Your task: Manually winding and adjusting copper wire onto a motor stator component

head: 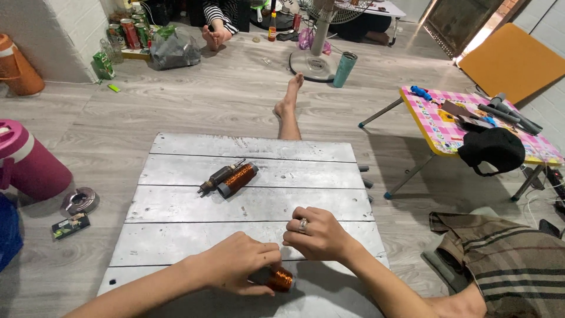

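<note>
Left hand (238,263), low in the frame's centre, curls its fingers around a small cylindrical coil of copper-coloured wire (279,278) resting on the pale grey planked wooden bench (176,238). Right hand (316,234), wearing a ring, sits just beside it with fingers curled loosely inward, thumb and forefinger pressed together; whether they pinch anything cannot be told. Farther up the bench lie a second copper-wound coil (237,179) and a dark metal rod-shaped part (219,176), touching each other.

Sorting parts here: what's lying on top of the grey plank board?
On the grey plank board, a copper-wound coil lies beside a dark metal shaft. The left hand holds a second copper coil, largely covered; the right hand rests nearby.
</note>
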